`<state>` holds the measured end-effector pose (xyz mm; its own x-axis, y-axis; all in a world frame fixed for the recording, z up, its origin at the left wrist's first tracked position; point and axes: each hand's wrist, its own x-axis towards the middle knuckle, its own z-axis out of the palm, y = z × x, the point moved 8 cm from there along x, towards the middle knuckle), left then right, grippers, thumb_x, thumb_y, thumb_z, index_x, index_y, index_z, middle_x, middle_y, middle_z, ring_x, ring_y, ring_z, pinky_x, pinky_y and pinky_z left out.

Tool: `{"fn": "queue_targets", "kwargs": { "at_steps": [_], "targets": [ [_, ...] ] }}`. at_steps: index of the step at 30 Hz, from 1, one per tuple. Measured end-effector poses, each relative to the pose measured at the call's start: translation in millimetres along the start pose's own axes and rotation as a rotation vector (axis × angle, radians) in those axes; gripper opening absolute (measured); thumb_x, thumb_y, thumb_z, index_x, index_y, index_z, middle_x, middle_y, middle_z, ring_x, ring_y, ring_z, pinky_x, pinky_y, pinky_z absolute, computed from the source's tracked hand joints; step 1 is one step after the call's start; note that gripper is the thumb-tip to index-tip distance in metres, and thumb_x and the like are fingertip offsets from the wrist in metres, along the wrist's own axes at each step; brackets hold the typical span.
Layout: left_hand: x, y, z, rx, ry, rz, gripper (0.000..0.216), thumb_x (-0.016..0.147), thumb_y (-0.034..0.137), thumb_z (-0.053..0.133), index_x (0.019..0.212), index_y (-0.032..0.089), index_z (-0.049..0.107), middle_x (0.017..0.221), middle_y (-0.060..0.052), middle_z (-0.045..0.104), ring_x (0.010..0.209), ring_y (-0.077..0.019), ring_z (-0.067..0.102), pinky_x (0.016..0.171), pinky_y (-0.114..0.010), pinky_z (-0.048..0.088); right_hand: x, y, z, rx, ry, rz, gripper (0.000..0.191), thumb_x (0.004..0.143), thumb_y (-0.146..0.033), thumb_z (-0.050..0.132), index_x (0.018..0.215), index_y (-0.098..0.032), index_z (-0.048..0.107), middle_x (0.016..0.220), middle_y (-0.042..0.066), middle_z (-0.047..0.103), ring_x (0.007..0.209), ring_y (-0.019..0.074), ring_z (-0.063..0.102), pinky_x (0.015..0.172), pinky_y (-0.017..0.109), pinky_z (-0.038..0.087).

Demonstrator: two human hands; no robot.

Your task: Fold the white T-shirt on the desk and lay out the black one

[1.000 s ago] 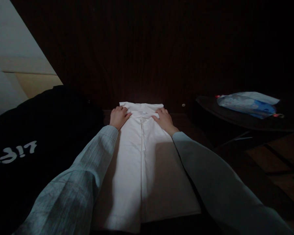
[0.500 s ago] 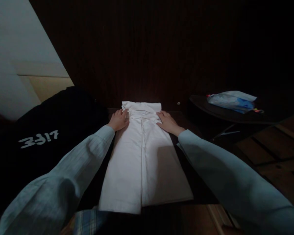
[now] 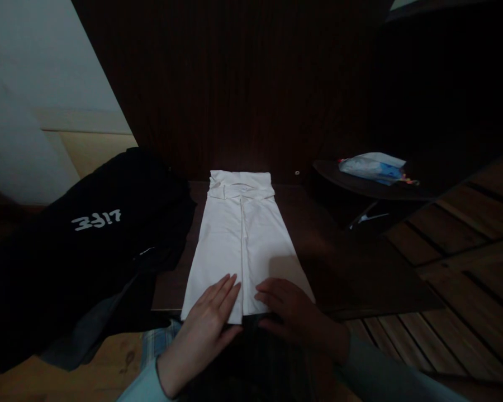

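A white shirt [image 3: 238, 234], folded into a long narrow strip with its collar at the far end, lies on a dark low table [image 3: 339, 273]. My left hand [image 3: 201, 335] rests flat on the shirt's near hem, fingers stretched out. My right hand [image 3: 291, 315] lies on the near right corner of the hem, fingers extended and slightly curved. Neither hand holds anything.
A black garment with white lettering [image 3: 88, 234] is heaped on the left, overhanging the table. A small dark round table [image 3: 369, 187] at the right carries a blue and white plastic packet [image 3: 373, 166]. Wooden floorboards [image 3: 465, 245] run on the right, a dark panel behind.
Both hands have drawn back from the collar end to the near hem of the shirt. The view has pulled back and shows more floor.
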<state>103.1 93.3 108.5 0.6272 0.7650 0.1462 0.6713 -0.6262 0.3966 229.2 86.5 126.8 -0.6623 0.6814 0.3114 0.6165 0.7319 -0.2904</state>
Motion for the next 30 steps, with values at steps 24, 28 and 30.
{"fn": "queue_targets", "kwargs": {
  "at_steps": [24, 28, 30],
  "targets": [
    [5, 29, 9, -0.048, 0.297, -0.089, 0.038, 0.082, 0.015, 0.039, 0.118, 0.018, 0.051, 0.121, -0.007, 0.055, 0.112, -0.0188, 0.051, 0.092, -0.038, 0.048, 20, 68, 25, 0.937, 0.029, 0.756, 0.028, 0.072, -0.044, 0.057, 0.081, -0.019, 0.048, 0.075, 0.001, 0.061, 0.070, 0.0133, 0.059, 0.064, 0.027, 0.047],
    [-3, 26, 3, -0.101, 0.379, -0.106, 0.035, 0.087, 0.017, 0.037, 0.119, 0.019, 0.049, 0.120, -0.005, 0.056, 0.111, -0.0151, 0.052, 0.091, -0.033, 0.048, 43, 92, 45, 1.197, -0.021, 0.956, 0.036, 0.059, -0.037, 0.069, 0.081, -0.018, 0.048, 0.072, -0.002, 0.058, 0.059, 0.0093, 0.057, 0.059, 0.024, 0.046],
    [-5, 27, 2, -0.108, 0.401, -0.107, 0.035, 0.087, 0.017, 0.037, 0.120, 0.019, 0.048, 0.120, -0.005, 0.056, 0.111, -0.0146, 0.052, 0.091, -0.031, 0.048, 58, 97, 44, 1.231, -0.004, 0.988, 0.031, 0.058, -0.028, 0.070, 0.080, -0.019, 0.050, 0.071, -0.003, 0.057, 0.059, 0.0077, 0.056, 0.062, 0.023, 0.046]
  ]
}}
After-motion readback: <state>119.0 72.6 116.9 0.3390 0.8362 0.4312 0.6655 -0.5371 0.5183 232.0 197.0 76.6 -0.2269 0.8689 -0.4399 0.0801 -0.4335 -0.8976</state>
